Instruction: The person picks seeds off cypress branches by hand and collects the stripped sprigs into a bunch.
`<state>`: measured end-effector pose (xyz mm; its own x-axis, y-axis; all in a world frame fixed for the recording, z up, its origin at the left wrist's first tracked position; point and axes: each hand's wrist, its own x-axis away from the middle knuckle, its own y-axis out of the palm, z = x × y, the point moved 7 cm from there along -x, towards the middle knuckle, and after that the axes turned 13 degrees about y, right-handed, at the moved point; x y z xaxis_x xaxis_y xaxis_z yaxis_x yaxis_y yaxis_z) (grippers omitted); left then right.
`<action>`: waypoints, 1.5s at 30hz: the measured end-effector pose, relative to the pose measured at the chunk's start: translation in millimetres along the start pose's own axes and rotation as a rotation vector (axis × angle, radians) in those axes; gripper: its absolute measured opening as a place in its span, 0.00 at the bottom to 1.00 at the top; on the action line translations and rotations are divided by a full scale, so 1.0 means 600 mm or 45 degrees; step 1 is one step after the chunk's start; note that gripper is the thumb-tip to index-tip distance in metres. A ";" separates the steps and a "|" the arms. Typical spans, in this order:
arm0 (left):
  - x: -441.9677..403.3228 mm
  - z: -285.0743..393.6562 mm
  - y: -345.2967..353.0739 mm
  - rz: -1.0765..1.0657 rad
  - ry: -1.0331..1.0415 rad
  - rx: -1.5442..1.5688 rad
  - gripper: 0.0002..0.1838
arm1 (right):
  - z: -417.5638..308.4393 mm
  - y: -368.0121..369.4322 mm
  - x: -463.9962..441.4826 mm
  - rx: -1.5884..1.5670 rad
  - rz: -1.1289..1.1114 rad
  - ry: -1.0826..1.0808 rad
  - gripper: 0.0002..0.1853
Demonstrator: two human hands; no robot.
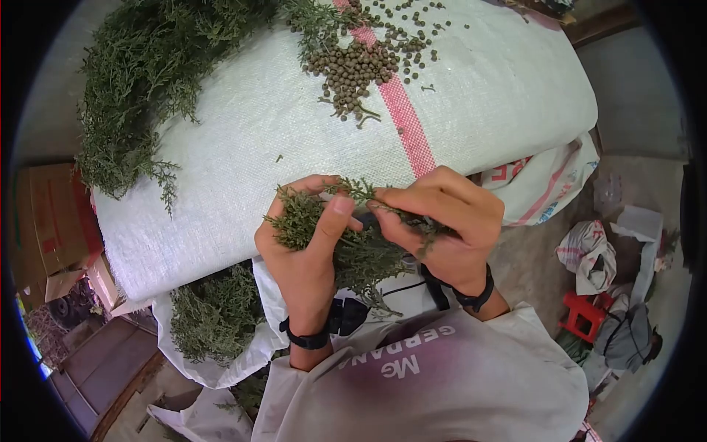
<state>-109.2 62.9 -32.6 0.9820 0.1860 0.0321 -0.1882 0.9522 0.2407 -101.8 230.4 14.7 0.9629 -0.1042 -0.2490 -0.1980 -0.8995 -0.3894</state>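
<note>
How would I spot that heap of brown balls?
Find the big white woven sack and follow its red stripe toward the far side. The heap lies partly over it: loose, round and brown, unlike the feathery green sprigs nearby.

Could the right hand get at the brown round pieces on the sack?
Probably yes: the brown round pieces lie exposed on the white sack, with nothing in between. The right hand is pinching a green sprig, though, so its grip may need freeing first.
</note>
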 end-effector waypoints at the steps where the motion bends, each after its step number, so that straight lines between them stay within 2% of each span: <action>1: -0.002 0.000 0.000 0.001 0.005 0.003 0.11 | -0.002 0.001 0.002 0.049 -0.009 -0.025 0.14; 5: -0.003 -0.011 -0.014 0.058 -0.079 0.055 0.10 | 0.003 0.006 0.002 0.076 -0.007 -0.023 0.17; 9: -0.023 -0.014 0.015 -0.077 -0.018 0.156 0.10 | 0.010 0.020 -0.003 0.098 -0.090 -0.024 0.17; 11: -0.016 -0.005 0.007 0.024 0.041 0.166 0.09 | 0.011 0.009 -0.006 0.131 -0.134 -0.012 0.16; 12: -0.012 0.000 -0.005 0.098 0.072 0.154 0.08 | 0.018 -0.001 -0.014 0.020 -0.142 0.145 0.15; 14: -0.008 -0.002 -0.014 0.067 0.046 0.150 0.08 | 0.037 -0.007 -0.026 -0.214 -0.171 0.453 0.13; 15: -0.007 -0.006 -0.017 0.034 0.016 0.149 0.07 | 0.039 -0.004 -0.035 -0.214 -0.174 0.451 0.13; 18: -0.007 -0.011 -0.016 -0.002 -0.032 0.125 0.07 | 0.041 -0.028 -0.075 0.098 0.161 0.315 0.11; 22: -0.001 -0.017 -0.021 0.008 -0.066 0.137 0.06 | 0.041 0.014 -0.106 0.402 -0.008 0.201 0.11; 26: -0.004 -0.016 -0.018 0.058 -0.068 0.313 0.06 | 0.033 0.040 -0.125 0.415 -0.018 0.086 0.09; 34: -0.011 -0.016 -0.027 0.075 -0.100 0.367 0.05 | 0.027 0.078 -0.136 0.744 -0.055 0.095 0.09; 39: -0.013 -0.013 -0.023 0.025 -0.080 0.347 0.04 | 0.026 0.078 -0.137 0.698 -0.050 0.027 0.08; 42: -0.009 -0.017 -0.025 0.052 -0.094 0.360 0.04 | 0.007 0.051 -0.124 0.342 0.011 0.081 0.07; 43: -0.009 -0.018 -0.026 0.042 -0.096 0.354 0.04 | 0.003 0.043 -0.115 0.335 0.010 0.096 0.07; 45: -0.012 -0.018 -0.022 0.012 -0.100 0.321 0.04 | 0.004 0.033 -0.098 0.126 -0.138 0.226 0.07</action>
<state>-114.2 51.4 -46.5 0.9802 0.1660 0.1083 -0.1977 0.8583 0.4736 -162.8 219.6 19.3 0.9950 -0.0898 -0.0445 -0.1000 -0.8644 -0.4927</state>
